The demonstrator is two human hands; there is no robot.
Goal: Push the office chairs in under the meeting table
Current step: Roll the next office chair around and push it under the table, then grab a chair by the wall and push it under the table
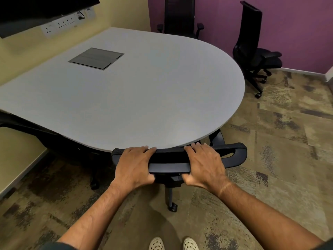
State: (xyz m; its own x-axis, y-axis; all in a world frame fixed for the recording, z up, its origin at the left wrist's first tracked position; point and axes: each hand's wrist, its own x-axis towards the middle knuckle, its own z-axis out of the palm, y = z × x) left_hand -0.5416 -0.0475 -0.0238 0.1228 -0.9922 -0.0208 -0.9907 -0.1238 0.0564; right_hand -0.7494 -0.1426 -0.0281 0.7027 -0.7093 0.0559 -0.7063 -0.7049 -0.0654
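A black office chair [234, 156] stands right in front of me, its backrest top against the near rounded edge of the grey meeting table [144, 98]; its seat is hidden beneath the tabletop. My left hand [134, 165] grips the top of the backrest on the left, fingers over the far side, thumb underneath. My right hand [203, 165] grips it the same way on the right. A second black chair [252, 49] stands away from the table at the far right by the purple wall. A third chair [180, 17] stands behind the table's far edge.
Another dark chair [27, 127] sits partly under the table's left side. A metal cable hatch [96, 58] is set into the tabletop. Wall sockets [61, 24] and a dark screen [36, 9] hang at the upper left. Patterned carpet [270, 141] lies open to the right.
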